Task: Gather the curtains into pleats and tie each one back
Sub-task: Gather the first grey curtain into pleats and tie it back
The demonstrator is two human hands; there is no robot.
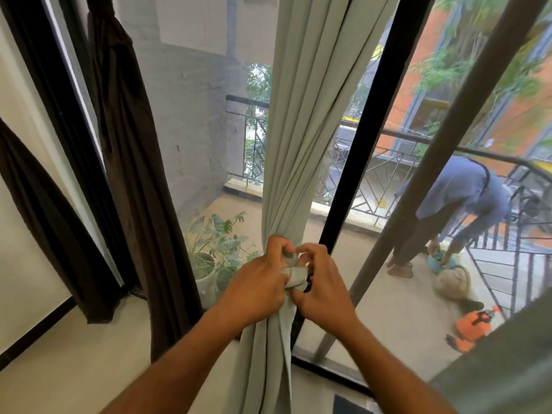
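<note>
The pale curtain (298,130) hangs at the centre of the view, bunched into folds where both hands meet just below the middle. A tie (294,276) of the same pale cloth wraps the bunch there.

The likeliest failure is the pleats slipping loose: if either hand eases off before the tie is cinched, the folds above would fan out again toward 12 o'clock and the band would sag down the cloth. Pulling unevenly could also drag the bunch sideways and leave the tie slack on one side. Whether a knot is formed yet cannot be told; the fingers hide it.

The left hand (257,282) comes in from 7 o'clock, knuckles up, its grip closed narrow on the gathered curtain and the tie's end. The right hand (321,282) enters from 5 o'clock, fingers curled, pinching the tie from the 3 o'clock side. The two hands sit just beside each other, almost touching.

At 9 o'clock two dark curtains (128,174) hang already gathered.
</note>
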